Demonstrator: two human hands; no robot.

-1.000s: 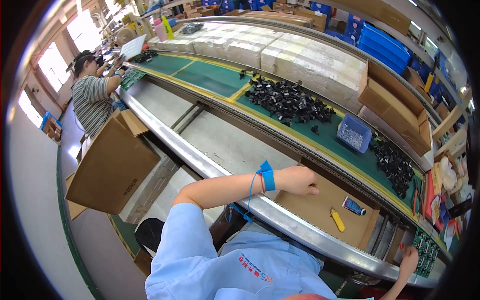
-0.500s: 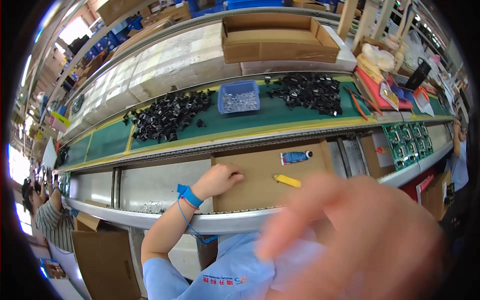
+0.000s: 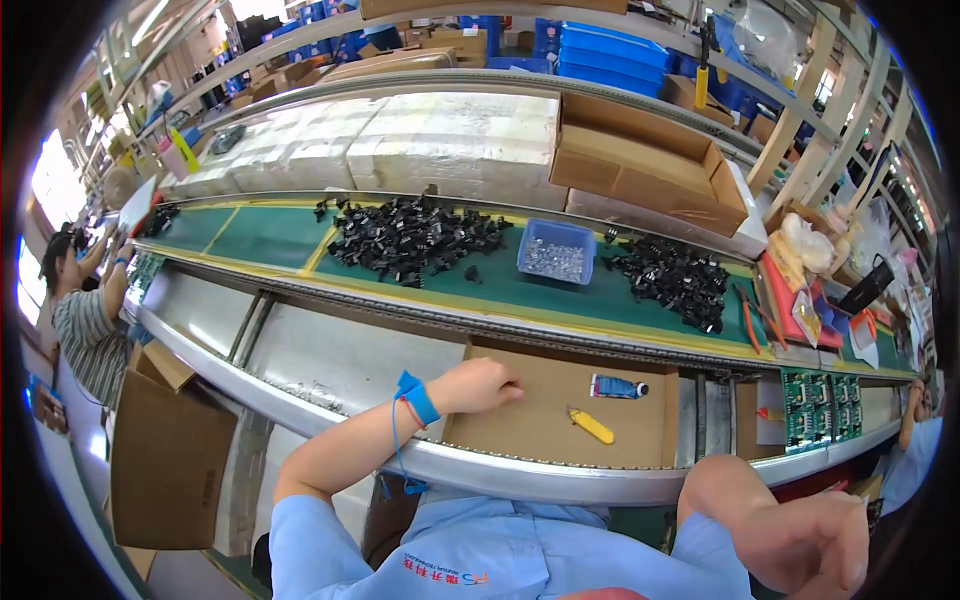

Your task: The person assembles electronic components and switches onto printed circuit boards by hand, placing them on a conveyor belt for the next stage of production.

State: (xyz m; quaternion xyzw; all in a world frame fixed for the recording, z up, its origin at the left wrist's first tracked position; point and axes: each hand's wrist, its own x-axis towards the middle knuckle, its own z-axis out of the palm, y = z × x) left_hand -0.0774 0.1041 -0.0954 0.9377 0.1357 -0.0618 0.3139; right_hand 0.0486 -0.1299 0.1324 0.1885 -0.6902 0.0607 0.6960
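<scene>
At the left edge of the frame a co-worker in a striped top sits with both arms held out over the bench, and below, in the lower left, stands a large cardboard box. White foam blocks run across the upper left, and in front of them, on the green work surface, a heap of black parts spreads left of centre. Beneath that heap the left hand, wearing a blue wrist strap, reaches in over the left end of a shallow cardboard tray at the centre; its fingers are curled in, and whether they pinch anything cannot be told. In the tray, to the right of that hand and apart from it, lie a yellow cutter and, just above it, a blue tube. Above the tray sits a blue bin of small clear pieces, with a second black heap to its right, then orange-handled pliers. In the lower right the right hand hangs clear of the bench on a bent arm, fingers bent; its grip cannot be made out. Above it rest green circuit boards, and at the right edge shows another person's blue sleeve.
</scene>
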